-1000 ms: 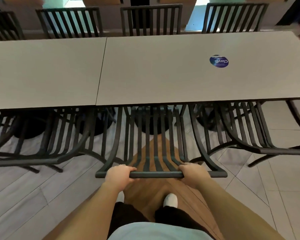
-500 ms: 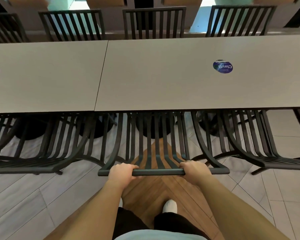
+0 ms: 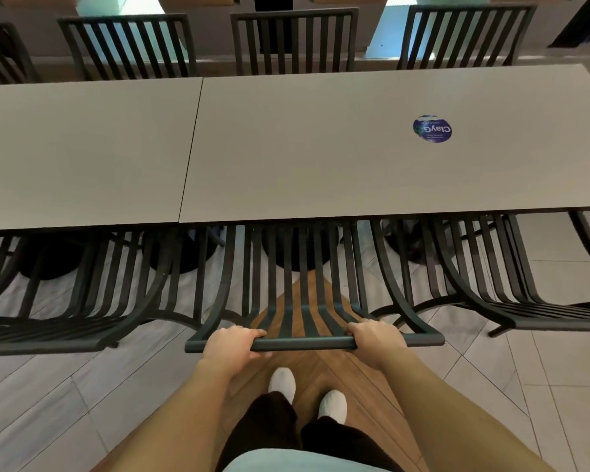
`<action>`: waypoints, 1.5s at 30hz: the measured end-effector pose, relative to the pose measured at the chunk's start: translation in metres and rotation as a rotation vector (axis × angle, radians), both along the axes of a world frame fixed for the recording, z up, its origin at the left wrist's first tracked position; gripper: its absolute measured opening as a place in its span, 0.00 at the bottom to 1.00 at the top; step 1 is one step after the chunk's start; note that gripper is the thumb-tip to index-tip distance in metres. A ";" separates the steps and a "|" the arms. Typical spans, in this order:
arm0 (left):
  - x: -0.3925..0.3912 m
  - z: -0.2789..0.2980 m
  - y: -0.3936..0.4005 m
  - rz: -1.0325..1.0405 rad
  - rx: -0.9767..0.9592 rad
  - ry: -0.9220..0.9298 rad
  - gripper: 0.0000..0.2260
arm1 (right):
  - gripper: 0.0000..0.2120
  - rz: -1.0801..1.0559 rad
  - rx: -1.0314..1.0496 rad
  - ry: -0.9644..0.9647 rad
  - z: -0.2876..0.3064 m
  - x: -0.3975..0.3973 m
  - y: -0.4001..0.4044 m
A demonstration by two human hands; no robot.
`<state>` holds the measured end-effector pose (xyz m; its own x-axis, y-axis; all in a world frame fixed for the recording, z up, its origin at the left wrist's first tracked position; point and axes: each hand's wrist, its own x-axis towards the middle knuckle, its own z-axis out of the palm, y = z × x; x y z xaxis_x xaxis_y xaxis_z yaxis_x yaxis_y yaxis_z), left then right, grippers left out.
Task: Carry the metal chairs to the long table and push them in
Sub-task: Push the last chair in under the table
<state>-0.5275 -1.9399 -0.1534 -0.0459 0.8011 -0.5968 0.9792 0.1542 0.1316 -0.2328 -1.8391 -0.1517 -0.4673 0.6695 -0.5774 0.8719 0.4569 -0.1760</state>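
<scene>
My left hand (image 3: 230, 344) and right hand (image 3: 375, 338) have fingers clamped on the chair (image 3: 304, 343) top rail. If I push crookedly, I think it may strike the neighbour chair (image 3: 457, 284) at right or the bench (image 3: 321, 148) edge.

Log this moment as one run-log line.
step: pushing in | left hand: grips chair top rail | right hand: grips same rail | chair seat: under long table
</scene>
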 end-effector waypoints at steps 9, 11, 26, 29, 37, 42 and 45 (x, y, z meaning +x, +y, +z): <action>-0.006 0.009 0.011 0.008 -0.183 -0.141 0.40 | 0.29 -0.165 -0.212 -0.037 0.015 -0.009 0.003; -0.002 0.020 0.022 0.003 -0.164 -0.189 0.44 | 0.35 -0.243 -0.263 0.005 0.025 -0.009 0.009; 0.197 0.057 0.137 -0.057 0.080 -0.291 0.14 | 0.15 -0.655 -0.016 0.159 0.073 0.170 0.079; 0.258 0.058 0.142 0.033 0.131 -0.303 0.14 | 0.15 -0.596 0.018 0.159 0.070 0.221 0.090; 0.399 0.060 0.140 0.109 0.096 -0.340 0.14 | 0.12 -0.507 0.051 0.163 0.068 0.350 0.107; 0.439 0.065 0.156 0.057 0.087 -0.352 0.14 | 0.12 -0.556 0.106 0.128 0.068 0.412 0.120; 0.456 0.065 0.169 0.004 0.114 -0.367 0.14 | 0.13 -0.604 0.128 0.090 0.070 0.438 0.120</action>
<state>-0.0712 -1.7706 -0.0885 0.1505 0.8634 -0.4815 0.8633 0.1226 0.4896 0.2056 -1.7196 -0.0817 -0.0277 0.8922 -0.4509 0.9673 -0.0899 -0.2373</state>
